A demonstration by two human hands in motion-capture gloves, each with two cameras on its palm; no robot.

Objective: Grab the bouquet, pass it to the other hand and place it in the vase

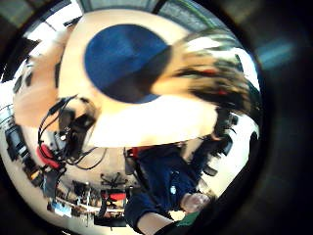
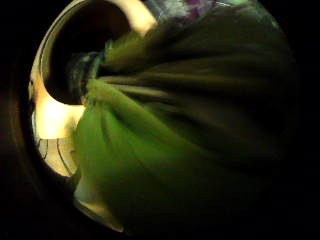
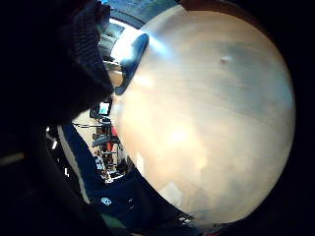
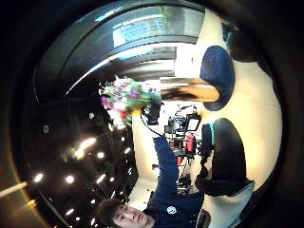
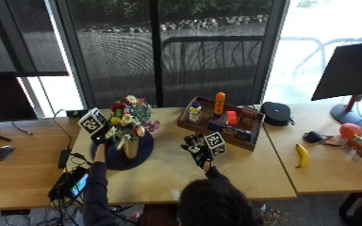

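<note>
At left hand (image 5: 99,137), bouquet (image 5: 129,120) in vase (image 5: 131,149); right hand (image 5: 199,149) well apart.

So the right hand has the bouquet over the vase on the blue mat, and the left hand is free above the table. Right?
Not quite: the hands are swapped. In the outside view the left hand holds the bouquet at the vase on the blue mat, and the right hand is free above the table.
</note>
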